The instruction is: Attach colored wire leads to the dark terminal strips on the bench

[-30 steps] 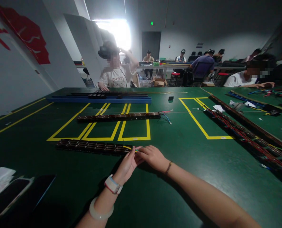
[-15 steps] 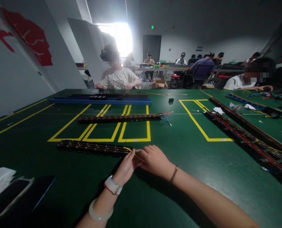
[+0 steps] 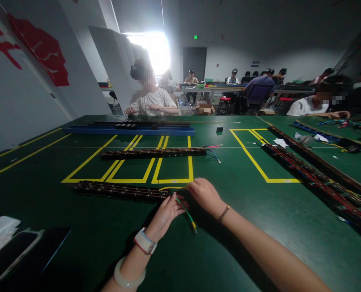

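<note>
A long black busbar-like strip (image 3: 122, 192) with metallic lines lies in front of me, its right end by my hands. My right hand (image 3: 207, 196) is closed on the yellow wire (image 3: 172, 187), which runs out from that end. Beside the strip's end, my left hand (image 3: 167, 211) has its fingers stretched out and parted. A green wire (image 3: 185, 209) passes over or beside these fingers and slants down to a yellow sleeve and metal lug (image 3: 194, 228). Whether the left fingers touch the green wire I cannot tell.
A similar strip (image 3: 153, 153) with red and blue leads lies beyond, across yellow tape (image 3: 174, 181). A blue channel (image 3: 132, 130) stands behind it. Wired strips (image 3: 308, 174) occupy the right side. Dark flat objects (image 3: 46, 251) lie at lower left. A person (image 3: 156, 99) sits opposite.
My hands have moved apart. My right hand has drawn the yellow wire out to the right, my left fingers have spread, and the green wire now shows hanging toward me.
</note>
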A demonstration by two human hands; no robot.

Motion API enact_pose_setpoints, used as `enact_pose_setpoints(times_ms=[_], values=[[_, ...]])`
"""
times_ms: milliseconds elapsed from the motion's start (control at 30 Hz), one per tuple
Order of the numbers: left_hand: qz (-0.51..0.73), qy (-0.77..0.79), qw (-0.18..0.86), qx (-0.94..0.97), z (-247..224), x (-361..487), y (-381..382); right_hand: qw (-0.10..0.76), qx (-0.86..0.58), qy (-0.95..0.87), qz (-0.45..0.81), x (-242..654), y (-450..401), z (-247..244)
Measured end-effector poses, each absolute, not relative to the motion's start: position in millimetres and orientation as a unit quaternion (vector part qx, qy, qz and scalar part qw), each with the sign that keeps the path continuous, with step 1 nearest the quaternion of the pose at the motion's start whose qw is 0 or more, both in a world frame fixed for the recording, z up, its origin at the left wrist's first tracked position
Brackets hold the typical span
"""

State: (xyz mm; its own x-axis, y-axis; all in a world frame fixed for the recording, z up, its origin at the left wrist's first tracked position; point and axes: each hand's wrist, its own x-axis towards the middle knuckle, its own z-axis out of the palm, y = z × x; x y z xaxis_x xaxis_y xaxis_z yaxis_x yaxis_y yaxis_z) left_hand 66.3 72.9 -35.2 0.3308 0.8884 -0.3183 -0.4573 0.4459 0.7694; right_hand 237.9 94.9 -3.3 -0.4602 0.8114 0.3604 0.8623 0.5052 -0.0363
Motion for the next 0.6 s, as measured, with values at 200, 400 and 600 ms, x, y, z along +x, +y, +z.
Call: enact_pose_setpoints(times_ms=[200, 400, 600], values=[[0.417, 0.381, 0.751, 0.342, -32, 64, 71, 0.183, -0.484, -0.851, -0.087, 251, 124, -43], [0.382, 0.439, 0.685, 0.438, -33, 63, 71, 0.165, -0.503, -0.844, -0.087, 248, 128, -54], [0.285, 0.541, 0.476, 0.632, -38, 55, 76, 0.19, -0.506, -0.838, -0.079, 250, 129, -57]])
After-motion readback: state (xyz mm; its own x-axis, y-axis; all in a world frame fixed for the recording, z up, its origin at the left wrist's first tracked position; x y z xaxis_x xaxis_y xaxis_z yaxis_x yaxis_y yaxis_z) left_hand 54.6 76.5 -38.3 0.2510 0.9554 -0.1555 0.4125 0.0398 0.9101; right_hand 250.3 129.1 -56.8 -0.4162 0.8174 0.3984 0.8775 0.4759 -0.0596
